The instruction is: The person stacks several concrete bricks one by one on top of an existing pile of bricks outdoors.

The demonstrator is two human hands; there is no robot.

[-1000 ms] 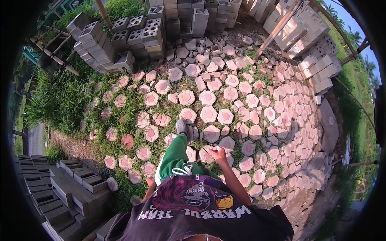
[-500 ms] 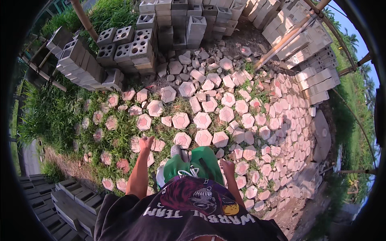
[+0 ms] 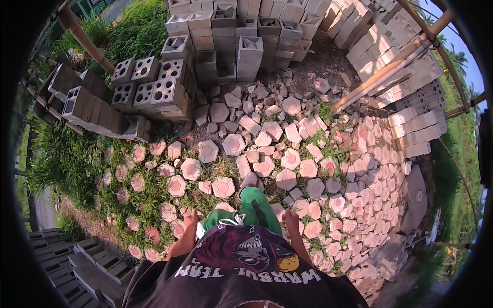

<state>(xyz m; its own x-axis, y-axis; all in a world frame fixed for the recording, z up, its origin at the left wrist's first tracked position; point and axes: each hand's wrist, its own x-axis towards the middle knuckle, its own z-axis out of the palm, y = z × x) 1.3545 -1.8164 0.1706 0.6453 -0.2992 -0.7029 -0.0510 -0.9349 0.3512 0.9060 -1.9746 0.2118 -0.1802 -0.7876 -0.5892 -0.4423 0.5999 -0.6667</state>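
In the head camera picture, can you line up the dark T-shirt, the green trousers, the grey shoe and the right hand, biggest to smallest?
1. Dark T-shirt, which is also nearest the camera
2. Green trousers
3. Grey shoe and right hand: too alike to rank

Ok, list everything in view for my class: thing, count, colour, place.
hexagonal pavers: dozens, pinkish, across the ground
rubble: many pieces, greyish, upper middle
grass: patches, green, mostly left
concrete blocks: many, grey, top, upper right, lower left
poles: at least two, tan, upper left and right
slab: one, grey, far right
palms: at least one, dark, upper right
T-shirt: one, black, bottom middle
trousers: one pair, green, lower middle
shoe: one visible, grey, middle
left hand: one, bare, left of trousers
right hand: one, bare, right of trousers
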